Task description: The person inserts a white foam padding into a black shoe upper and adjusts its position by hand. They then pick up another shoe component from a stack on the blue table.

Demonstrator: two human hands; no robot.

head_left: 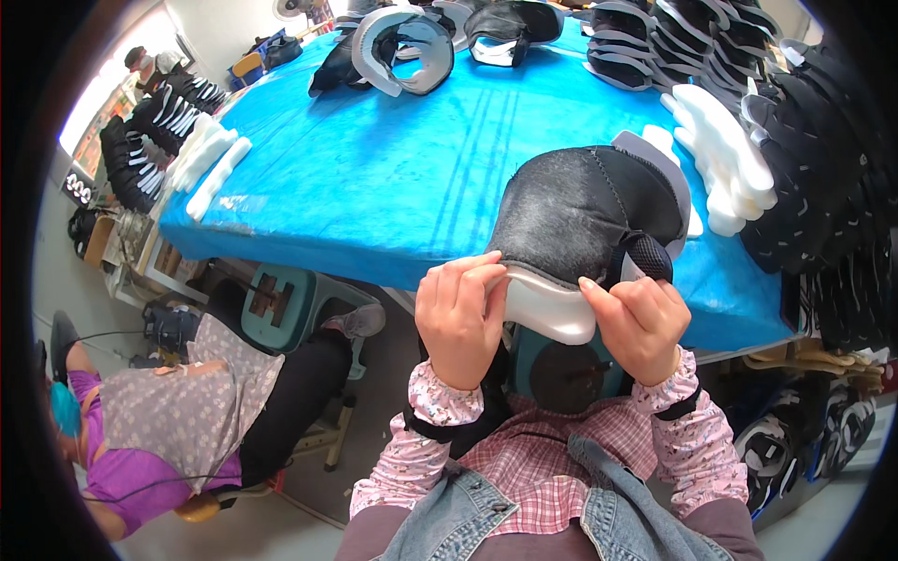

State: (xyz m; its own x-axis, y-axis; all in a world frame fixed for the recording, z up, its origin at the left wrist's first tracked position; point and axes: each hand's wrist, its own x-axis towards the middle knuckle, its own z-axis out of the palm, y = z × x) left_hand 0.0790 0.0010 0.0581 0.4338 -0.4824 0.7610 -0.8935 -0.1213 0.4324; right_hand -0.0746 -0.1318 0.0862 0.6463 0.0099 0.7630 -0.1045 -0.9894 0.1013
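Observation:
A black padded fabric liner (561, 201), rounded like the inside of a helmet, lies at the table's near edge with grey trim along its far side. From its near opening sticks out a smooth white foam pad (552, 310). My left hand (458, 318) is closed in a pinch on the liner's rim at the pad's left end. At the other end my right hand (638, 323) pinches the rim beside a black mesh flap. How far the pad reaches inside the liner is hidden by the fabric.
The table has a blue cover (374, 178). White foam pads (720, 154) are piled at right, by stacked black liners (823, 159). More liners (402, 51) lie at the far edge. A co-worker (178, 411) sits at left near a green stool (281, 304).

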